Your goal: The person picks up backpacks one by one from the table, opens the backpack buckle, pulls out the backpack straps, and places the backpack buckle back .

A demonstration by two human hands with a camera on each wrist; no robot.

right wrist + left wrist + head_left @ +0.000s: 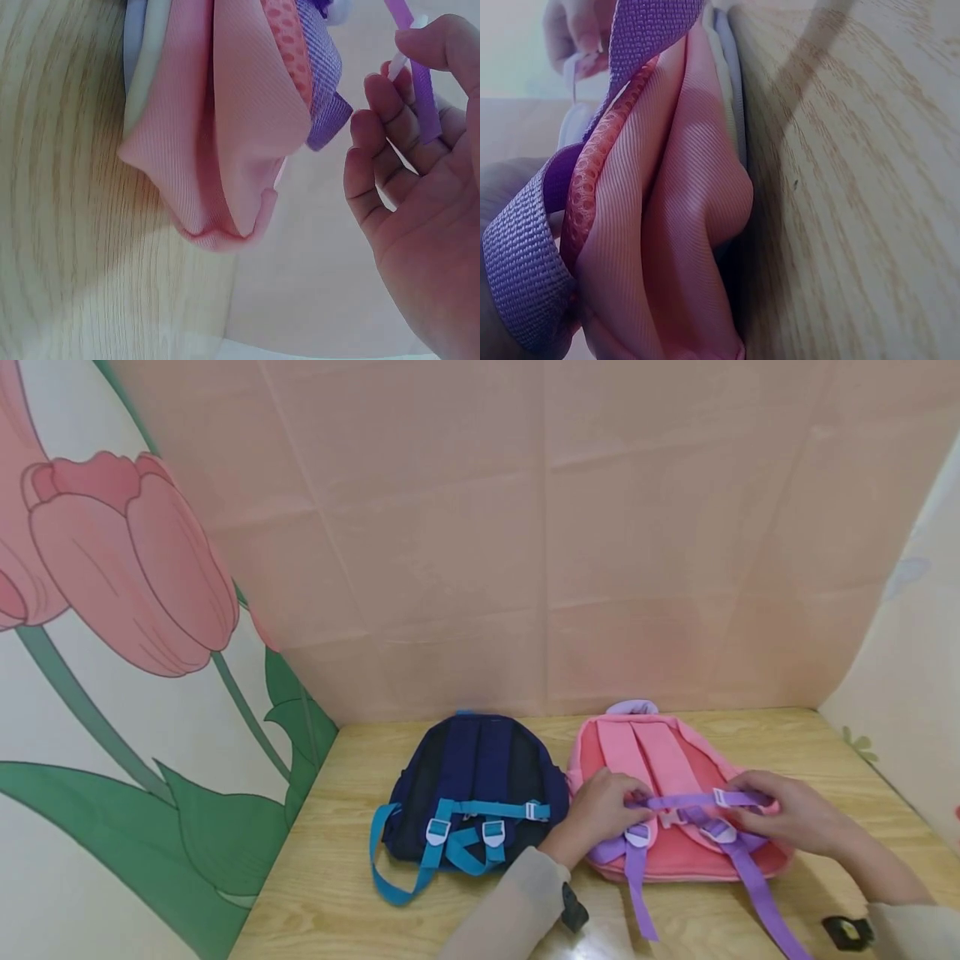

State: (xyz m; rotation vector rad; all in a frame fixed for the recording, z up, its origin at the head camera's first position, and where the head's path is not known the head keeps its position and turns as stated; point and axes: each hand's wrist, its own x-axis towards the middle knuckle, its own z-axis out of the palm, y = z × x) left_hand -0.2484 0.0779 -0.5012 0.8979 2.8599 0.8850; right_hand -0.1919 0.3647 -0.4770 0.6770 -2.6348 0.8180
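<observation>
A pink backpack (678, 860) lies on the table with its shoulder straps facing up. Across its lower back, a purple chest strap (686, 800) is stretched between the two hands. The left hand (609, 810) pinches the strap's left end, its fingertips partly hidden. At the other end, the right hand (798, 814) holds the strap beside a white slider buckle (722, 797). In the right wrist view, thumb and fingertips pinch the white slider (405, 56), and the purple strap tail (425, 105) hangs across the fingers. Purple webbing (529, 255) loops past the left hand in the left wrist view.
A navy backpack (480, 760) with teal straps (431, 860) lies just left of the pink one. Two loose purple straps (757, 893) trail toward the table's (315, 893) front edge. A pinkish cloth backdrop (450, 568) stands behind, and a tulip-printed panel (127, 568) on the left.
</observation>
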